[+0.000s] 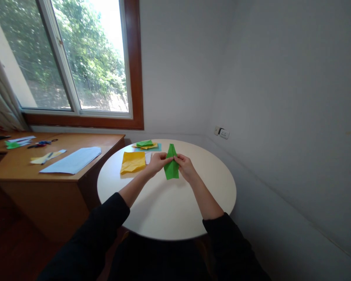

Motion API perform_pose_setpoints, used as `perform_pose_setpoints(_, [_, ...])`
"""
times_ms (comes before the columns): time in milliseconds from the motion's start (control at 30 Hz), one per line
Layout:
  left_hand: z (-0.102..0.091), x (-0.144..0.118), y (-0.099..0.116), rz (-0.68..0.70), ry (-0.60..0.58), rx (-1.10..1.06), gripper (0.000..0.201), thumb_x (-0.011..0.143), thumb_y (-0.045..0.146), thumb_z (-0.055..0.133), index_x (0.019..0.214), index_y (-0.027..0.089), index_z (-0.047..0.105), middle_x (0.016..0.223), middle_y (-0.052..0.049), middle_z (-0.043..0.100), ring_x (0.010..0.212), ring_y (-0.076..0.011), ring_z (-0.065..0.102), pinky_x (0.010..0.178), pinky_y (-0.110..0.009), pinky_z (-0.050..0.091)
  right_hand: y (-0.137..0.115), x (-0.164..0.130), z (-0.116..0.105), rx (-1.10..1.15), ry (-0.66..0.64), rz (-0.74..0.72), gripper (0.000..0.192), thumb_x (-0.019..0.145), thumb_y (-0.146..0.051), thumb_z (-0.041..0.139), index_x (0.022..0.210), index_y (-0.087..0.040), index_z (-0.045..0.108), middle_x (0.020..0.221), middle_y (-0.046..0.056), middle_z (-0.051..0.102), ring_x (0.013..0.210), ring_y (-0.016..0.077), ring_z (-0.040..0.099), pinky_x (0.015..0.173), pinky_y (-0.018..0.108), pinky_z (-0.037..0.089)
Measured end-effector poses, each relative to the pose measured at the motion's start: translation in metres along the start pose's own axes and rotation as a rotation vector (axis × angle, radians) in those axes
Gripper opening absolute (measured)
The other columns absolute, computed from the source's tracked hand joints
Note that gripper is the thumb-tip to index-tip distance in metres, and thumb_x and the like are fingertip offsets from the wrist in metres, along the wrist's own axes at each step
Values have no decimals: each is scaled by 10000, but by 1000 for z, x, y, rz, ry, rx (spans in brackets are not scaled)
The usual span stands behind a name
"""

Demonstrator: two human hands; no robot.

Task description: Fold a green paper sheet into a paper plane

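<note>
A folded sheet of green paper (172, 170) is held up above the round white table (163, 218), narrow at its top and wider at the bottom. My left hand (158, 162) pinches its left edge between thumb and fingers. On the opposite edge, my right hand (186, 167) grips the paper with thumb and fingertips close to the middle crease. Both thumbs nearly meet on the front. The fingers behind the paper are partly hidden. Left of my left hand lies a creased yellow sheet (132, 161), with a bit of white paper beside it.
At the table's back, green folded paper (145, 143) rests on yellow and light blue sheets. A wooden desk (46, 187) on the left bears a white paper stack (73, 160), a pen on pale paper (48, 157) and scissors (42, 144). Walls stand behind and right.
</note>
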State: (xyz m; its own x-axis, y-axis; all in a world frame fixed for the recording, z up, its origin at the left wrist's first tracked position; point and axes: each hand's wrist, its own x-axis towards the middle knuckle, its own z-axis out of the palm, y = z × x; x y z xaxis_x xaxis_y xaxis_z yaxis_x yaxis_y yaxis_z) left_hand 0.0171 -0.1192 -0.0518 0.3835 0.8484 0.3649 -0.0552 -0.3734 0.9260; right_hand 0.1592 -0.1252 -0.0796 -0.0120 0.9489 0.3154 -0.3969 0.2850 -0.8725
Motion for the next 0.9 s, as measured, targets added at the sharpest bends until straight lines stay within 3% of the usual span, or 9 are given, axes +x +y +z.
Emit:
perform_pose_setpoints(233, [-3, 2, -7, -7, 65, -54, 275, 597, 356, 736, 678, 115, 630, 625, -5, 587, 609, -125, 524, 575, -231, 372, -1, -1, -2, -38, 4, 1, 311, 523, -384, 784, 741, -185, 686, 760, 12, 691, 747, 166, 607, 747, 294, 448])
perform_pose_setpoints(333, [-8, 2, -9, -77, -42, -181, 313, 583, 341, 759, 772, 108, 669, 719, -46, 642, 702, -157, 571, 676, -268, 413, -3, -1, -1, -30, -27, -2, 320, 511, -370, 791, 757, -187, 696, 802, 13, 695, 776, 165, 604, 770, 293, 443])
perform_pose_setpoints(500, [-15, 0, -12, -173, -196, -286, 324, 604, 362, 758, 783, 103, 680, 741, -64, 647, 731, -158, 579, 741, -295, 411, -6, -5, -1, -61, -63, 31, 255, 526, -364, 786, 663, -178, 677, 686, -4, 664, 662, 139, 579, 702, 283, 446])
perform_pose_setpoints(600, [-14, 1, -17, -150, -130, -265, 299, 611, 365, 750, 748, 114, 662, 720, -39, 619, 698, -133, 561, 707, -278, 408, -4, -6, 1, -61, -26, 7, 270, 509, -350, 792, 680, -180, 671, 707, -6, 660, 667, 134, 575, 706, 285, 451])
perform_pose_setpoints(767, [-8, 5, -22, 7, 188, -181, 360, 554, 317, 779, 841, 146, 644, 748, -17, 617, 738, -135, 557, 716, -273, 415, 0, -5, 6, -107, 81, -95, 295, 496, -326, 787, 690, -183, 617, 706, -20, 619, 659, 129, 558, 681, 286, 456])
perform_pose_setpoints(900, [-3, 4, -20, 1, 107, -159, 323, 590, 370, 744, 782, 122, 666, 769, -54, 657, 776, -164, 577, 789, -314, 422, 2, -2, 9, -230, 158, -194, 312, 492, -292, 774, 660, -192, 531, 659, -44, 556, 628, 118, 525, 643, 276, 450])
